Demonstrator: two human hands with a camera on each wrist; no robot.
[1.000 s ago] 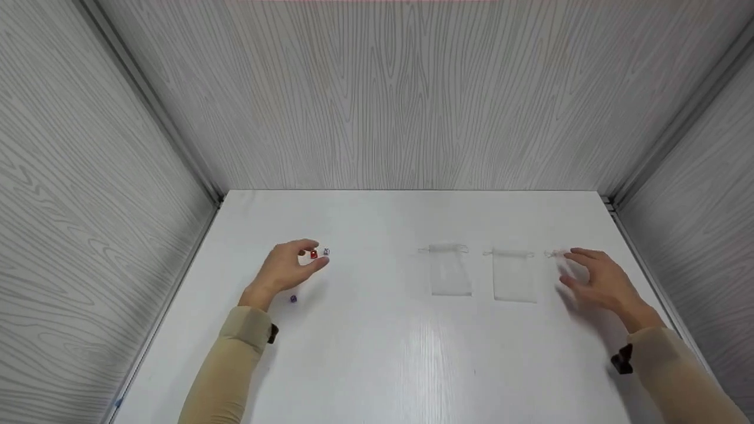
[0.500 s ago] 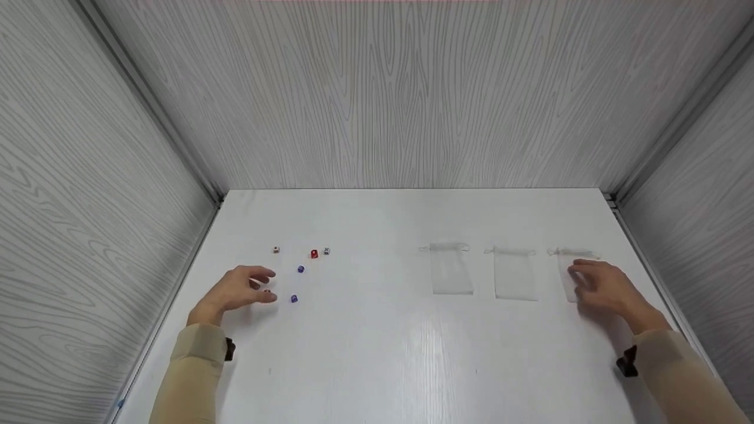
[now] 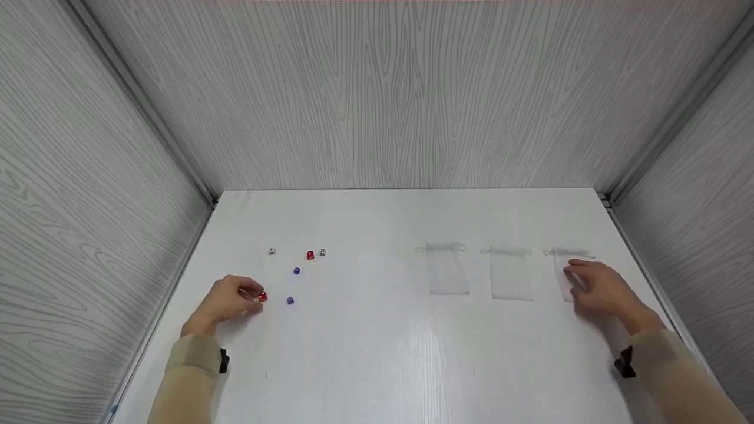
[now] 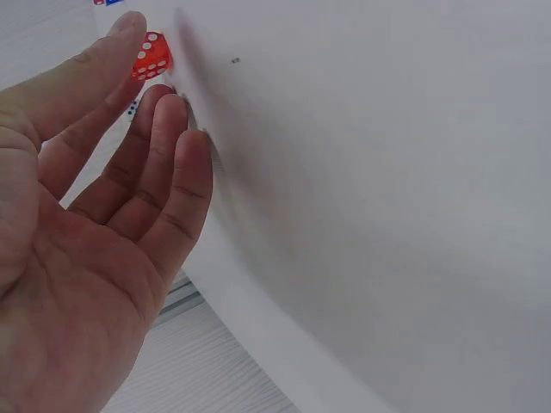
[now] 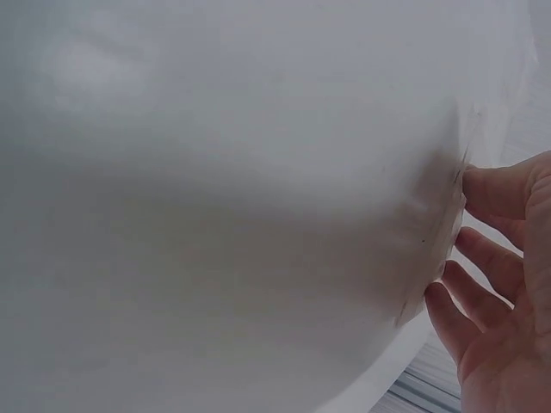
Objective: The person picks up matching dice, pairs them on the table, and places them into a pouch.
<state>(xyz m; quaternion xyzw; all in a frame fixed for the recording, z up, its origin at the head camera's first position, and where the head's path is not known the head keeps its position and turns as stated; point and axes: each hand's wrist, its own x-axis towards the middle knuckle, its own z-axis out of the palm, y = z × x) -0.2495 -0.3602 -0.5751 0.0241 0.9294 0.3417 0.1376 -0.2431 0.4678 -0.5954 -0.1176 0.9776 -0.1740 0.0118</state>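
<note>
My left hand (image 3: 228, 299) is low over the left part of the table, thumb and forefinger pinching a clear red die (image 3: 263, 297) with white dots. In the left wrist view this red die (image 4: 152, 56) sits between the thumb tip and the forefinger, the other fingers loosely bent. On the right, my right hand (image 3: 604, 291) rests its fingertips on a sheer white drawstring pouch (image 3: 562, 274), hiding most of its right half. The right wrist view has the fingers spread and gently bent, tips at the pouch (image 5: 422, 258) lying flat on the table.
Near the left hand lie a white die (image 3: 271, 251), a second red die (image 3: 310, 255), another white die (image 3: 323, 252) and two blue dice, one farther back (image 3: 297, 270). Two more sheer pouches (image 3: 447, 271) lie flat right of centre. Grey wood-patterned walls (image 3: 377, 118) enclose the white table (image 3: 365, 353).
The left hand has moved left and nearer the person, from the farther dice to the front red die, and has closed on it. The right hand has come down slightly onto its pouch.
</note>
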